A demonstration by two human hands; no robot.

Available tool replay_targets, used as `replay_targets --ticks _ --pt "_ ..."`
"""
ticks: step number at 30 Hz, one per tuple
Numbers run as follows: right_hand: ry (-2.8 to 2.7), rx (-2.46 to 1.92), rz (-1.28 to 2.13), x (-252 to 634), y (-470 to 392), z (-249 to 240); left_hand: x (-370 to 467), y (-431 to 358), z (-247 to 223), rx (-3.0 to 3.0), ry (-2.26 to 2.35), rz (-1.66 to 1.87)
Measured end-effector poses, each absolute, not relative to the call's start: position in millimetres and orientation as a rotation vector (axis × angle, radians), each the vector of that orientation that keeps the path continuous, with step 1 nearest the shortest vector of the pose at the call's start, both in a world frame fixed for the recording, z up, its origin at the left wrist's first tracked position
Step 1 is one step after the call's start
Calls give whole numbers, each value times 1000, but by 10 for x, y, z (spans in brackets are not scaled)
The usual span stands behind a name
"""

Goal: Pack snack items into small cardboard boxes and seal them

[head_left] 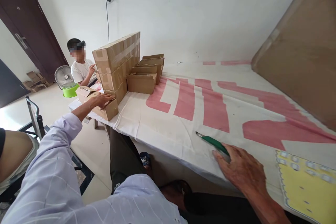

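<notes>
My left hand (104,100) rests with its fingers spread on top of a small cardboard box (106,110) at the table's left end. That box lies beside a stack of taped cardboard boxes (112,61). In my right hand (240,166), near the front edge of the table, is a green cutter (214,143), its metal tip pointing up and left. Several open cardboard boxes (141,83) stand in a row right of the stack. A white cloth with red print (162,131) covers the table.
A large cardboard sheet or box (301,52) leans at the right. A yellow sheet (304,189) lies at the lower right. Behind the stack sits a person in a white shirt (81,71). A fan (64,76) and a metal-framed cart (36,122) are on the left.
</notes>
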State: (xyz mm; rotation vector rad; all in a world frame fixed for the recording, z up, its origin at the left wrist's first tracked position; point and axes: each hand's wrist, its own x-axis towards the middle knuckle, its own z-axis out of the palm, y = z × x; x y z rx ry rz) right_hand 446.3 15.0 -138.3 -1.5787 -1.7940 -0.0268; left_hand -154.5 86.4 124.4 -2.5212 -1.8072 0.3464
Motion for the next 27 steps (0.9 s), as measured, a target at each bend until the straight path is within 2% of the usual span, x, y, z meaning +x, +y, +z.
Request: replay_targets --ticks 8,14,20,23,27 --pt "-1773 -1588 -93 4435 189 -1449 -1202 811 1256 -2574 -1814 372" --pt "-1810 -1552 -192 4500 238 -1591 -271 715 957 -2804 -1613 75" --pt "-1832 -1564 -201 4483 185 -1469 788 673 703 -2960 -1452 -258" --pt "-1845 -1581 -187 4451 161 -1409 736 606 745 -3023 -1412 -495" --pt "-1847 -1642 -184 4431 161 -1400 78 497 766 -2808 -1642 -1013"
